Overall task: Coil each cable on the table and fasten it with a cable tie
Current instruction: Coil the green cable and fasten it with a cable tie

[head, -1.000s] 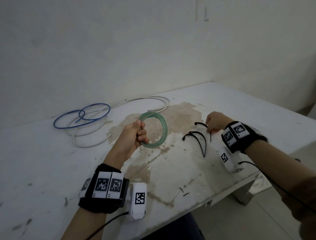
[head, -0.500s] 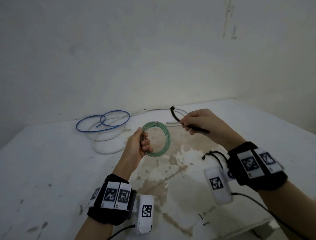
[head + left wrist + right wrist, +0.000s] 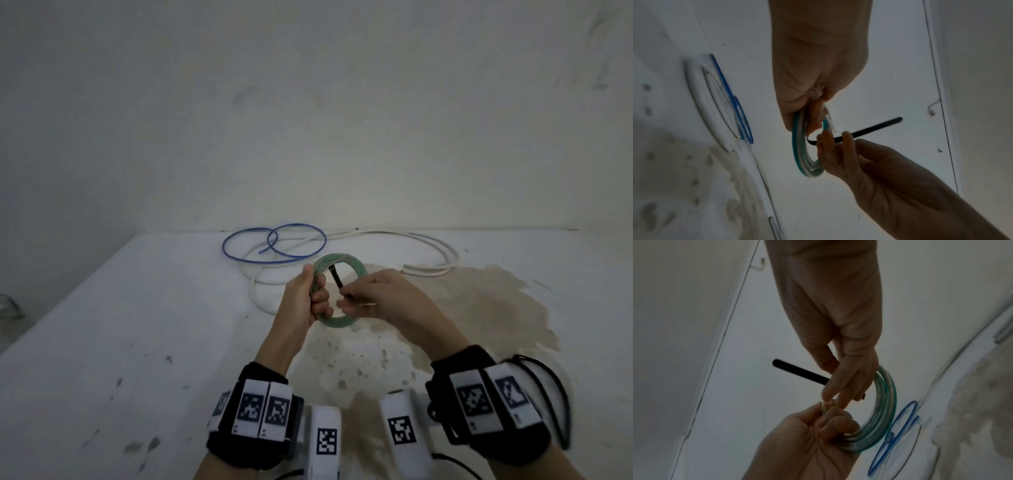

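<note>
Presently we hold the green coil [image 3: 346,274] above the tabletop [image 3: 102,342], left hand [image 3: 301,298] fingers curled round its strands to keep them bunched, while right hand [image 3: 380,298] fingers pinch a black tie [image 3: 335,279] through it.

Bare forearms wear black wrist straps [image 3: 255,428] carrying white blocks printed with black square codes.

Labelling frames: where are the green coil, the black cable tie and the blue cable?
green coil [image 3: 356,270], head view, upper right arc.
black cable tie [image 3: 875,128], left wrist view, free strap.
blue cable [image 3: 239,259], head view, near loop edge.
</note>
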